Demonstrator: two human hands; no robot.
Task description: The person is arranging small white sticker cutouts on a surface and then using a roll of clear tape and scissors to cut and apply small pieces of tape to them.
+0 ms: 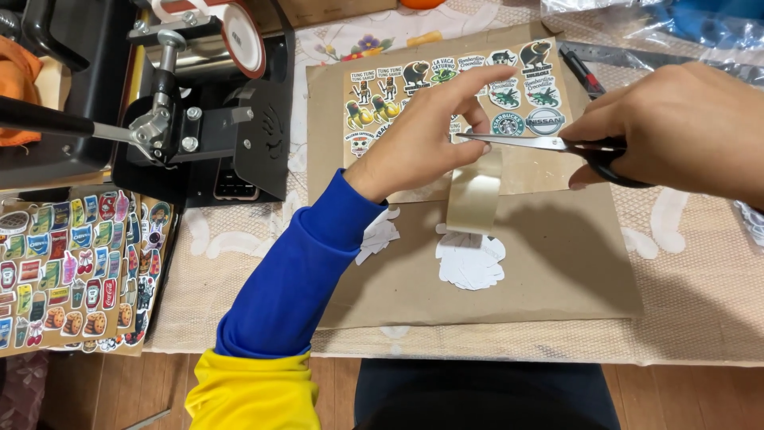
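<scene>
I read this as a home craft setup, a small sticker-making station rather than a factory floor. A black heat press (199, 103) with a long handle sits at the back left of the surface (700, 310), which wears a lace-pattern tablecloth (684, 215) like a dining table. A printed sticker sheet (454, 91) lies on brown cardboard (557, 271), with white cut-out backings (469, 261) piled below it. More die-cut sticker sheets (72, 271) are stacked at the left edge. Wood-look flooring (676, 398) shows under the surface. Plastic bags (637, 24) are bunched at the far right.
</scene>
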